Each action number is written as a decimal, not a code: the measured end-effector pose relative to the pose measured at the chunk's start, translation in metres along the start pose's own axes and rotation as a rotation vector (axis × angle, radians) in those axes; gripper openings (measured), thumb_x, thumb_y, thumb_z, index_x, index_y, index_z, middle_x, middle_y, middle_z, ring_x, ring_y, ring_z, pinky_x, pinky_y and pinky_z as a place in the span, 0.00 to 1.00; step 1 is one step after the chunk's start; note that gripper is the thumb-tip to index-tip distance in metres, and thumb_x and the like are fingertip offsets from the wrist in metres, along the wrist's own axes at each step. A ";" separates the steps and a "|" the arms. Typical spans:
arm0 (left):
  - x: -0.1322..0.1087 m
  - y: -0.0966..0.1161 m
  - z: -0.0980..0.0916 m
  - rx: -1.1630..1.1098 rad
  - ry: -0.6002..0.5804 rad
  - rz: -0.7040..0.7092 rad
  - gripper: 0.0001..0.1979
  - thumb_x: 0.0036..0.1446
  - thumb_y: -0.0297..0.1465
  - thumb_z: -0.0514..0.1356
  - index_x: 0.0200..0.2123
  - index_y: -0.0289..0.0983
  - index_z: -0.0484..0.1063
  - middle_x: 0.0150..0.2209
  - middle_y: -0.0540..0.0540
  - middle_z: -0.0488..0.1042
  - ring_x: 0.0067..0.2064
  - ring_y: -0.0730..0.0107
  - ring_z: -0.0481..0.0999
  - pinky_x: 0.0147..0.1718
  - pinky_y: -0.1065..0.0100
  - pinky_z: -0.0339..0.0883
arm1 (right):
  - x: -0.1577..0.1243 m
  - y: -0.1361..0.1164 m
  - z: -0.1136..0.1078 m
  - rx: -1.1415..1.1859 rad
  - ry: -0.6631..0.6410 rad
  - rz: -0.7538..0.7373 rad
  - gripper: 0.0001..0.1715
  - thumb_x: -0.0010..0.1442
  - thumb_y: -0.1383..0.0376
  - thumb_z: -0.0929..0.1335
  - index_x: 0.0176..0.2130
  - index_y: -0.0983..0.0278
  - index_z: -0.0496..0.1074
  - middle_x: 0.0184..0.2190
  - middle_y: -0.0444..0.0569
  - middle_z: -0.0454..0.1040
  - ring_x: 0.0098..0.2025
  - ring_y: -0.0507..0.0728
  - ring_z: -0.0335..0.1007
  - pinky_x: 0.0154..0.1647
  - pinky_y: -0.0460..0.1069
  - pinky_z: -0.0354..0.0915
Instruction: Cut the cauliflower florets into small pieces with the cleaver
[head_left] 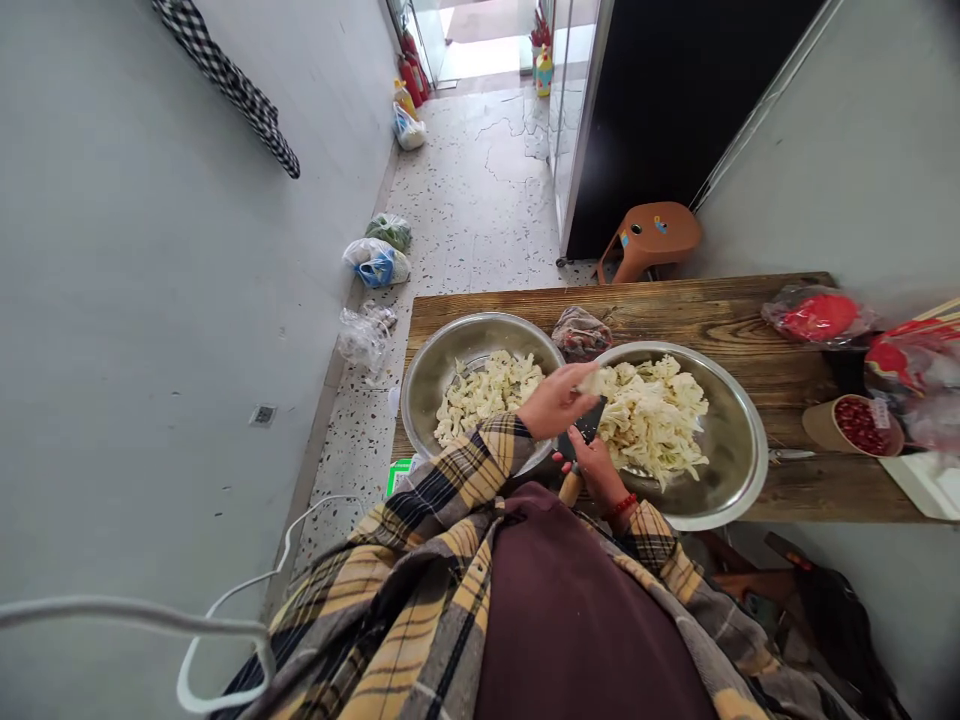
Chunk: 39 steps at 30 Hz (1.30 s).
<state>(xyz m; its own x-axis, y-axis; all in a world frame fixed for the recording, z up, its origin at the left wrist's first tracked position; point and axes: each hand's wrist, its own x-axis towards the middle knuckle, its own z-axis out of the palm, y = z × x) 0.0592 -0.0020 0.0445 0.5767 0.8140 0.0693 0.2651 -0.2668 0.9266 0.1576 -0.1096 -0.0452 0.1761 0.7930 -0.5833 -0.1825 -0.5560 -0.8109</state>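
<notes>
My right hand (598, 468) is closed around a knife (572, 488) with a wooden handle; its dark blade points up between two metal bowls. Reaching across in front of it, my left hand (556, 400) has its fingers at a pale cauliflower piece (594, 381), pinched by the edge of the right bowl. That right bowl (739, 440) holds a heap of cauliflower florets (654, 415). More cut florets (491, 395) lie in the left bowl (424, 385), partly hidden behind my left forearm.
On the wooden table (712, 310) lie a crumpled bag (581, 333), a red item in plastic (821, 316) and a tub of red pieces (861, 425). An orange stool (656, 235) stands beyond. Plastic bags (377, 262) line the left wall.
</notes>
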 end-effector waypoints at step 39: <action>-0.101 -0.069 -0.064 -0.674 0.329 -0.732 0.25 0.40 0.40 0.68 0.40 0.33 0.72 0.31 0.47 0.69 0.26 0.77 0.71 0.18 0.77 0.61 | -0.031 -0.045 0.024 -0.545 -0.102 -0.546 0.22 0.61 0.50 0.62 0.31 0.63 0.73 0.27 0.51 0.76 0.30 0.59 0.72 0.33 0.51 0.68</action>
<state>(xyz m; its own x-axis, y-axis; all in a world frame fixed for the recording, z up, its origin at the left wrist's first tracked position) -0.0666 -0.0327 -0.0026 0.1840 0.7878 -0.5878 -0.0788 0.6080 0.7901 0.1371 -0.1038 0.0104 0.0097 0.9940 -0.1088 0.4109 -0.1032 -0.9058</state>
